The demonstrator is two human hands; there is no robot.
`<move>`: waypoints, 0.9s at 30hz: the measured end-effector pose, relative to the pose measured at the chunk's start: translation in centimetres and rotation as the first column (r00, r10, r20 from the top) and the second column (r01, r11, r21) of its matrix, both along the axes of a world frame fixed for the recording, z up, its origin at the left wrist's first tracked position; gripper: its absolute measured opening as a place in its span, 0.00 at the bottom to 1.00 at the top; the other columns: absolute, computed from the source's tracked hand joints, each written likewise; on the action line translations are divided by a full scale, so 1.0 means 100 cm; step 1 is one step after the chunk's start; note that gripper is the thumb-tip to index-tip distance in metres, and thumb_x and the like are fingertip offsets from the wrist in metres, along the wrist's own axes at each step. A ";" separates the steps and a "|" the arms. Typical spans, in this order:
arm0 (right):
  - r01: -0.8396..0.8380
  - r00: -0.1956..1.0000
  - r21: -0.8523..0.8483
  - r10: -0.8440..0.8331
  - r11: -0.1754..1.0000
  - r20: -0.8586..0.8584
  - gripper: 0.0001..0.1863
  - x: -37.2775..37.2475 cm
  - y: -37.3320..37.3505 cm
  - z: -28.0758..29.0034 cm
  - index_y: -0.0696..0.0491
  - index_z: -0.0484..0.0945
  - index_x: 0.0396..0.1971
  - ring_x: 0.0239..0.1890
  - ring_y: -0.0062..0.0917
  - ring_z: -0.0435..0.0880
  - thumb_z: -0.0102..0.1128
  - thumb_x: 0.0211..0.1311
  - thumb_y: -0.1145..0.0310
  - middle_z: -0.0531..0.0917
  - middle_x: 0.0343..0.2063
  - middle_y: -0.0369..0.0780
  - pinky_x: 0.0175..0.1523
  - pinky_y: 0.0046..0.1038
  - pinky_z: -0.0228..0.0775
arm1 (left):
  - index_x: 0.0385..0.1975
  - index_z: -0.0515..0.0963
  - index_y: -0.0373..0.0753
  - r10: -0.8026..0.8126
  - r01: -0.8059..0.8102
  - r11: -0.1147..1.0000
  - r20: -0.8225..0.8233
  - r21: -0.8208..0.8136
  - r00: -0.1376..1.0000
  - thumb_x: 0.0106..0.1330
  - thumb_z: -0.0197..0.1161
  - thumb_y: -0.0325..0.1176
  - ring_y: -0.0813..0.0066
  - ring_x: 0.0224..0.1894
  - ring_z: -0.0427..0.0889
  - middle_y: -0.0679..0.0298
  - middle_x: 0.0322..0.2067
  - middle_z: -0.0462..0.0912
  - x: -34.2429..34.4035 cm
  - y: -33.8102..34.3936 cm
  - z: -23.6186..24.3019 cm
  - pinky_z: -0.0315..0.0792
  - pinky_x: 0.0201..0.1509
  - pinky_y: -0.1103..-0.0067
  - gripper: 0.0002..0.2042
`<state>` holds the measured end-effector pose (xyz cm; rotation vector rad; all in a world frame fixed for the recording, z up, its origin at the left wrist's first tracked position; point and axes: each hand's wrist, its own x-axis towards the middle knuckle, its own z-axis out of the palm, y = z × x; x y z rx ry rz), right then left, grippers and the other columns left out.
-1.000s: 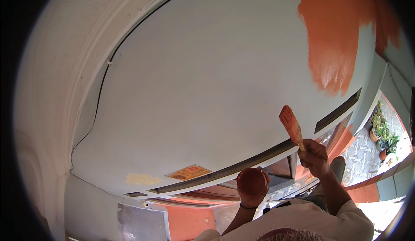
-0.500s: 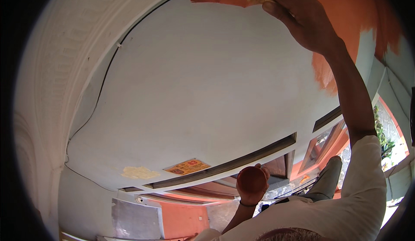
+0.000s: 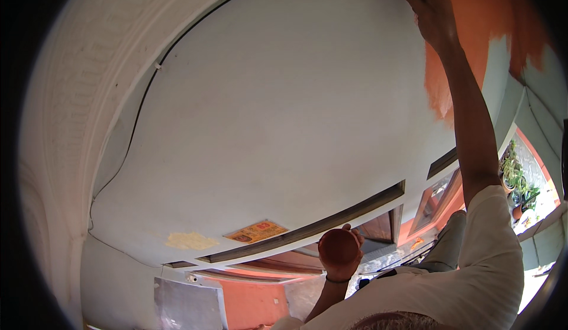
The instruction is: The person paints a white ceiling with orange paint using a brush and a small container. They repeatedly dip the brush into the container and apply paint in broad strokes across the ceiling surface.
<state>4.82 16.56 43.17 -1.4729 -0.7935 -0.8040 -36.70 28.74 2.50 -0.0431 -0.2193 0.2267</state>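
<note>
Half a second earlier the paintbrush had shown at the upper edge; by this moment it had slipped out of view, and our right hand (image 3: 435, 21) had shifted rightward, its fingertips at that edge. Its fingers were drawn together, but we could not tell what they gripped. Our left hand (image 3: 345, 271) had barely moved, curled round the reddish-brown paint cup (image 3: 322, 247), which it held low before our chest, well apart from the other hand.

The cup's mouth was round. Smooth, matte pale-grey wall (image 3: 266, 111) curved across the view, its orange paint (image 3: 470, 16) ending in ragged, streaky brush marks. A thin black cable (image 3: 144, 96) ran beside the ridged, cream-coloured moulding (image 3: 89, 105). Lower down were a rough pale-yellow patch (image 3: 190, 241), a flat orange-yellow sign (image 3: 256, 232) and a long dark strip (image 3: 355, 213).
</note>
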 end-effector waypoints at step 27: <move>-0.744 0.595 0.257 0.786 0.617 -0.165 0.18 -0.207 0.125 0.003 0.59 0.70 0.36 0.16 0.17 0.71 0.45 0.86 0.61 0.72 0.19 0.35 0.19 0.28 0.66 | 0.73 0.67 0.37 0.031 -0.031 0.999 0.014 0.011 0.999 0.72 0.64 0.60 0.50 0.69 0.71 0.49 0.65 0.71 -0.006 0.006 0.015 0.82 0.64 0.55 0.39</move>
